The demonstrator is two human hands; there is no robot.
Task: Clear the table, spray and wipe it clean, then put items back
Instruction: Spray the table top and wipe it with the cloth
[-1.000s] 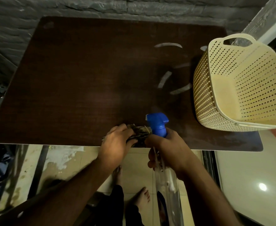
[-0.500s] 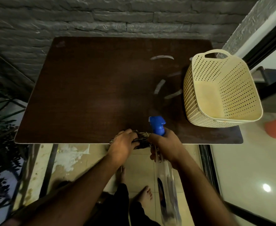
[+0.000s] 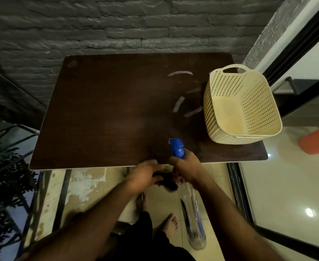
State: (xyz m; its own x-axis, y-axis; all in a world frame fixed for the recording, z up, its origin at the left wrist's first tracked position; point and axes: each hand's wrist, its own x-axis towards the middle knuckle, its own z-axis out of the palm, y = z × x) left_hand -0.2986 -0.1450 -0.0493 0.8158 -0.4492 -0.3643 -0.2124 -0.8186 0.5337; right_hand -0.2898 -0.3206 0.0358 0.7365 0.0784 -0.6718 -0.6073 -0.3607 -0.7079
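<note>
Right hand [image 3: 188, 166] grips sprayer [image 3: 177, 149], nozzle aimed ahead over table [image 3: 107, 119]; left hand [image 3: 145, 175] clutches cloth [image 3: 167, 182] off near edge, bottle hanging toward feet.

Single head-worn view, looking steeply down over the person's own forearms.

The wide-angle camera sits above and behind the hands, facing forward and down. The left hand [image 3: 145, 175] and right hand [image 3: 186, 166] lie low in the middle of the picture, close under the lens. Beyond the hands spreads the table [image 3: 107, 113], its near edge just at the knuckles, its far edge against a stone wall [image 3: 117, 25]. Below the hands the tiled floor [image 3: 160, 196] and bare feet [image 3: 171, 222] show. Straight lines bow toward the picture's edges. There is no second view to share anything.
</note>
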